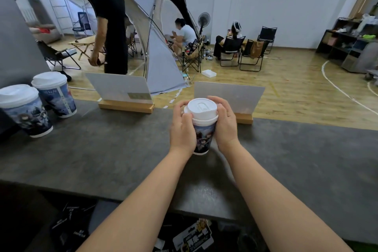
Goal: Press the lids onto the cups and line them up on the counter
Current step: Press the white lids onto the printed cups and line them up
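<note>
A printed paper cup (204, 136) stands on the dark counter (102, 149) in the middle of the view, with a white lid (201, 108) on top of it. My left hand (182, 129) wraps round the cup's left side, thumb on the lid's rim. My right hand (225, 122) curls round the right side, fingers over the lid's far edge. Two more lidded cups stand at the counter's left end: one nearest the edge (25, 110), the other (55, 94) just behind it.
Two white sign boards in wooden bases stand along the counter's far edge, one (120, 90) at centre left, one (241, 96) right behind the held cup. Beyond are a grey tent (159, 51), folding chairs and several people. Printed packets lie below the counter's near edge.
</note>
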{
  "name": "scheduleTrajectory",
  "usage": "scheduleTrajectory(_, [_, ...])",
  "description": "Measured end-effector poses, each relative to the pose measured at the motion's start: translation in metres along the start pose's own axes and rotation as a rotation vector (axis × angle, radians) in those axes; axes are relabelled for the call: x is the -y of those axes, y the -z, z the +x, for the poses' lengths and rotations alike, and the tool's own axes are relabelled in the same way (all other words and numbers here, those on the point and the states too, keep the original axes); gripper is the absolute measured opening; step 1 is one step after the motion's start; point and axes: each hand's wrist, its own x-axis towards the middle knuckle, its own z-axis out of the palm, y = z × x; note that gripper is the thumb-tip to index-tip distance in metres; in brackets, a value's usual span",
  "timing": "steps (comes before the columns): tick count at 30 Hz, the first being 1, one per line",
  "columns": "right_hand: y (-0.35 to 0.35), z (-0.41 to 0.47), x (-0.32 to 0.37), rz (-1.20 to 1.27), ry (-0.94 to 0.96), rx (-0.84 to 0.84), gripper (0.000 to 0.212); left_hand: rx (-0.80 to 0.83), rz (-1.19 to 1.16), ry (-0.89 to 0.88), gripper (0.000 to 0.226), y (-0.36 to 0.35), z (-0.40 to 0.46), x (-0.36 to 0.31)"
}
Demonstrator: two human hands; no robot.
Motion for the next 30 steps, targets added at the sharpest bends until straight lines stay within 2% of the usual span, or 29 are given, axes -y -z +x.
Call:
scheduleTrajectory(2, [0.004,-0.001,0.006,0.028,-0.006,-0.064,0.026,0.044,0.048,-0.011,0.035,0.0,0.005,-0.001])
scheduleTrajectory(7, [-0.002,-0.018,-0.005,0.013,-0.03,-0.023,0.035,0.026,0.167,-0.086,0.043,-0.008,0.004,0.008])
scheduleTrajectory(10, [-0.009,-0.023,-0.009,-0.083,0.038,-0.049,0.041,-0.046,0.114,-0.112,0.045,-0.014,-0.006,0.009])
scheduleTrajectory(15, [-0.009,-0.018,-0.015,-0.109,0.109,-0.022,0.046,-0.12,0.013,-0.13,0.04,-0.022,-0.004,0.014])
scheduleTrajectory(19, [-0.007,-0.017,-0.011,-0.103,0.116,0.015,0.044,-0.097,0.047,-0.125,0.039,-0.02,-0.003,0.018])
scheduleTrajectory(22, [-0.007,-0.02,-0.012,-0.055,0.069,0.014,0.04,-0.076,0.062,-0.109,0.047,-0.016,-0.003,0.015])
scheduleTrajectory(27, [-0.01,-0.024,-0.02,0.082,-0.106,0.033,0.073,0.056,0.086,-0.004,0.051,-0.005,-0.01,0.001])
scheduleTrajectory(30, [-0.037,-0.037,-0.019,0.065,-0.122,0.013,0.086,0.042,0.009,0.054,0.038,0.02,-0.007,-0.005])
